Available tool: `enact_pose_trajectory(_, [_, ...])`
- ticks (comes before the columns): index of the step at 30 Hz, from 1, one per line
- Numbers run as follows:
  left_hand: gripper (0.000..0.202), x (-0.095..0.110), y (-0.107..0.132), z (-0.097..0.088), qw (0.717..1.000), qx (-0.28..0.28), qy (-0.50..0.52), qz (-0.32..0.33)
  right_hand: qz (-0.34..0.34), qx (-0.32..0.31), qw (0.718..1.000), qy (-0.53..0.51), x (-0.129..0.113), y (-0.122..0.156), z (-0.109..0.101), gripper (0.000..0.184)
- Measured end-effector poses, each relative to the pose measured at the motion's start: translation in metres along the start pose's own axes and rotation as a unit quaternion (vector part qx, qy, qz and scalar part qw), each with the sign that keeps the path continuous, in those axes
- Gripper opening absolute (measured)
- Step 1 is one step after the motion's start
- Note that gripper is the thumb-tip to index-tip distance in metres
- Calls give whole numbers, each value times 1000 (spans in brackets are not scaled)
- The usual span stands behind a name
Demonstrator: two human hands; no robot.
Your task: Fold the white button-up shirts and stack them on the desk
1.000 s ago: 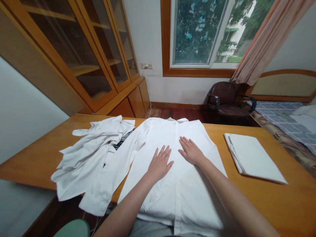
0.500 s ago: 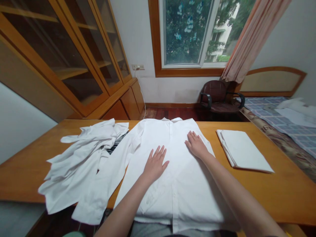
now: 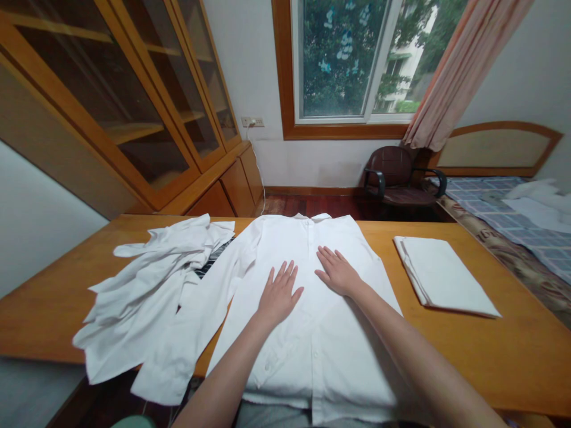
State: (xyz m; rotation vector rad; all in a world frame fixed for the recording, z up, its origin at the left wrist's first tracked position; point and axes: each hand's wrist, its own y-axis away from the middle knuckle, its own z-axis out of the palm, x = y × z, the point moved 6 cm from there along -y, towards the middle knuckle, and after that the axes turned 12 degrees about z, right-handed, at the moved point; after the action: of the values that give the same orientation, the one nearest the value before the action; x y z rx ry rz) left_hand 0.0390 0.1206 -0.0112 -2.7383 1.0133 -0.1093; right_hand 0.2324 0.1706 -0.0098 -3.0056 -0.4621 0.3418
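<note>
A white button-up shirt (image 3: pixel 289 244) lies spread on the wooden table, its collar toward the far edge and its hem hanging at the near edge. One sleeve stretches out to the left; the other sleeve is not visible. My left hand (image 3: pixel 279 294) rests flat on the left half of the shirt, fingers spread. On the right half, close to the button line, my right hand (image 3: pixel 336 270) lies palm down with its fingers extended. Neither hand holds anything.
A crumpled pile of white garments (image 3: pixel 143 297) sits on the left of the table (image 3: pixel 526 356), with a dark striped cloth (image 3: pixel 214 258) beneath. A folded white shirt (image 3: pixel 446 276) lies at the right. Beyond stand a brown chair (image 3: pixel 392 175), a cabinet (image 3: pixel 196 175) and a bed (image 3: pixel 495 205).
My right hand has slid left and slightly nearer across the shirt, from its right shoulder area toward the button line. My left hand stays almost in place.
</note>
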Motion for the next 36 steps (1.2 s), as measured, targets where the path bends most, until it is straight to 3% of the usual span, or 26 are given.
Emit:
enact_pose_trajectory(9, [60, -13, 9, -3, 999, -22, -9, -29, 113, 7, 993, 35, 77, -11, -6, 64])
enact_pose_trajectory(14, [58, -29, 29, -6, 999, -11, 4, -47, 118, 36, 992, 26, 98, 3, -11, 56])
enact_pose_trajectory(17, [54, -44, 48, -20, 997, 13, 36, -62, 102, 61, 993, 7, 99, 15, -16, 53])
enact_pose_trajectory(21, [47, -79, 80, -64, 988, 84, 36, -124, 53, 84, 995, -15, 85, 31, -26, 47])
enact_pose_trajectory(23, [47, -100, 100, -84, 982, 72, -1, -172, 26, 82, 996, -28, 73, 39, -30, 45])
enact_pose_trajectory(25, [50, -122, 123, -95, 970, 19, -47, -238, 6, 70, 997, -43, 62, 44, -31, 44])
enact_pose_trajectory(30, [59, -164, 174, -92, 927, -112, -49, -355, 0, 58, 996, -61, 52, 48, -28, 43])
enact_pose_trajectory(36, [52, -193, 199, -73, 904, -129, 12, -408, 11, 48, 998, -43, 62, 41, -25, 44])
